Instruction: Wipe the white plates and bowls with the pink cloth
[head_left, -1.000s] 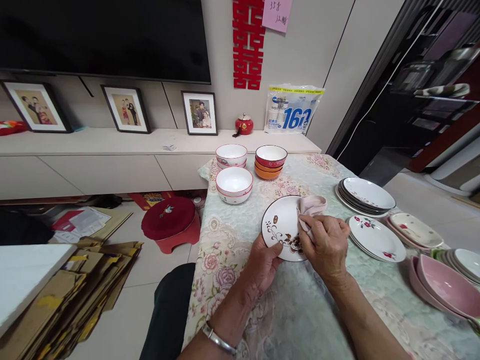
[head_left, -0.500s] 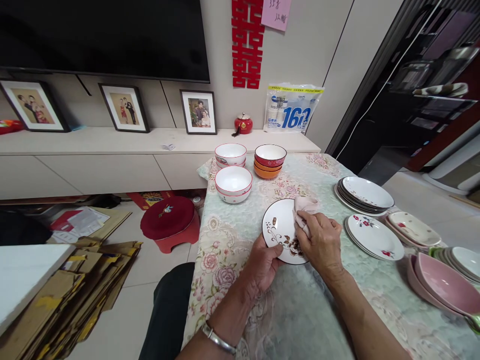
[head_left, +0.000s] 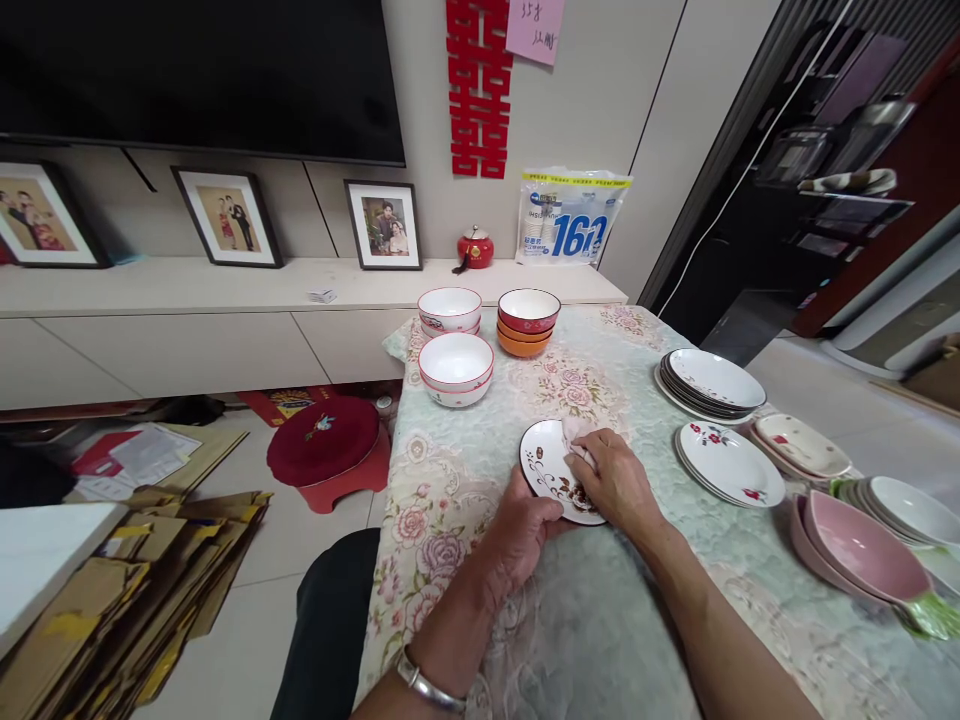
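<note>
A white plate with a dark rim and brown flowers (head_left: 550, 463) is tilted above the table, gripped at its lower left edge by my left hand (head_left: 523, 528), thumb on top. My right hand (head_left: 616, 480) presses a pale pink cloth (head_left: 576, 433) onto the plate's upper right part; its fingers cover some of the cloth and plate. To the right lie a stack of white plates with red flowers (head_left: 727, 462) and a stack of dark-rimmed plates (head_left: 716, 378).
White bowls (head_left: 456, 362) and red and orange bowls (head_left: 529, 312) stand at the table's far side. Oblong dishes (head_left: 802, 445), pink bowls (head_left: 866, 550) and small white bowls (head_left: 911, 508) are at the right. A red stool (head_left: 326, 445) stands left of the flowered tablecloth (head_left: 442, 480).
My right hand and the cloth have shifted slightly down and left, and the plate is tilted more. The whole view has moved a little, with the table objects shifting left.
</note>
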